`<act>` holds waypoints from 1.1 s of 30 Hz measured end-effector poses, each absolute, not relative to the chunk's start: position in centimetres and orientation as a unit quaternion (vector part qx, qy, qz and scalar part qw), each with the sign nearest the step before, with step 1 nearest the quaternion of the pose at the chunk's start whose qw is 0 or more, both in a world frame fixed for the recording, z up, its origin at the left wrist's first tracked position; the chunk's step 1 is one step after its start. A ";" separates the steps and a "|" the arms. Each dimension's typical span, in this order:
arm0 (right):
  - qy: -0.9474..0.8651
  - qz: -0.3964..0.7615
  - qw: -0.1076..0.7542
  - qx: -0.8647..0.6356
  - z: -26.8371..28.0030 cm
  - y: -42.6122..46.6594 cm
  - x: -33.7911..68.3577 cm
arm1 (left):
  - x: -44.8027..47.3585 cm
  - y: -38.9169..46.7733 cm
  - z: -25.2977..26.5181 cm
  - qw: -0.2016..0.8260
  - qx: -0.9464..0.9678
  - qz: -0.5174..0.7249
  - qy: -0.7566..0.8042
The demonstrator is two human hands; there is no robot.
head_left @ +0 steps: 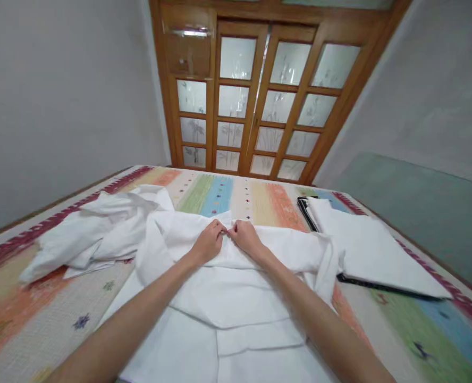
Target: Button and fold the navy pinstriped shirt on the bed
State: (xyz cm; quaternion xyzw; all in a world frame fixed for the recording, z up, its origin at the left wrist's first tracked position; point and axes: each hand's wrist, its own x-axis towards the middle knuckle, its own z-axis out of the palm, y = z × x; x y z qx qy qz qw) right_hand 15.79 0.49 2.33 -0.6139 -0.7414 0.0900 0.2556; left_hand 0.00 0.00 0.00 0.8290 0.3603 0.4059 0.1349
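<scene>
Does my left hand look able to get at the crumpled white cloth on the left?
Likely yes: the crumpled white cloth lies mostly uncovered, though your left hand seems to be pinching the white garment in front.

The left grip (211, 241) lies just beside the right grip (244, 237), both curled into a pinch before me; behind the grips, the bare left forearm (140, 315) and bare right forearm (313, 315) spread apart.

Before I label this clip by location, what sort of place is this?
Probably a bedroom in a home: a colourful striped cover, apparently a bedspread, lies spread out with white cloth on it, and wooden doors with patterned glass panes stand beyond.
</scene>
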 end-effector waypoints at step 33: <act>-0.586 0.474 0.456 -0.473 1.7 0.0 17.9 | 1.4 -1.0 1.0 -0.037 0.852 0.393 0.343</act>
